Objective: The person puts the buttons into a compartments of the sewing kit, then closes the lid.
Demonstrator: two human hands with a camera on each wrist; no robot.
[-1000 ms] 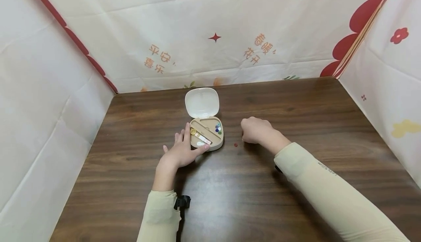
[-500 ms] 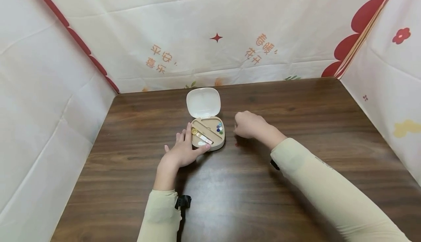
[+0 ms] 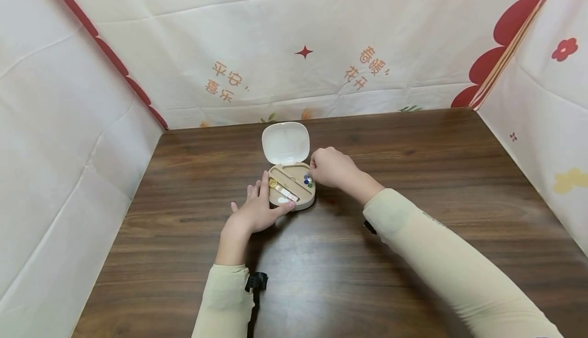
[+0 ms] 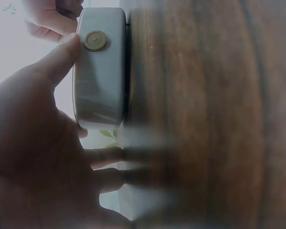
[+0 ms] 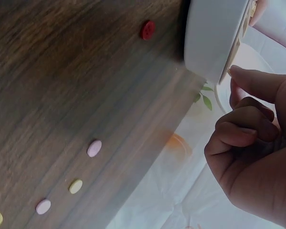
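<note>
The left hand (image 3: 252,214), fingers spread, touches the box (image 3: 305,204) on the table (image 3: 298,276). The right hand (image 3: 334,168) curls at the box's edge; whether it holds anything can't be seen. The cloth (image 3: 280,98) says 平安喜乐, 春暖花开.

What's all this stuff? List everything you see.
Wood-grain table: one, brown, under the case
Rounded hard case: one, white, beige inside, open on the table
Round stud: one, beige, case's front
Ring-shaped piece: one, yellow, inside left
Flat printed strip: one, whitish, inside left
Flat scrap: count unclear, white, inside front
Small round buttons: at least four; blue, white, green; inside right
Round button: one, red, table, right of case
Small round pieces: two pink, two yellow, on the table
Printed cloth backdrop: one or more, white, around the table
Wristbands: two, black, forearms
Long sleeves: two, cream, both arms
Left hand: one, touching the case's left and front
Right hand: one, at the case's right edge
</note>
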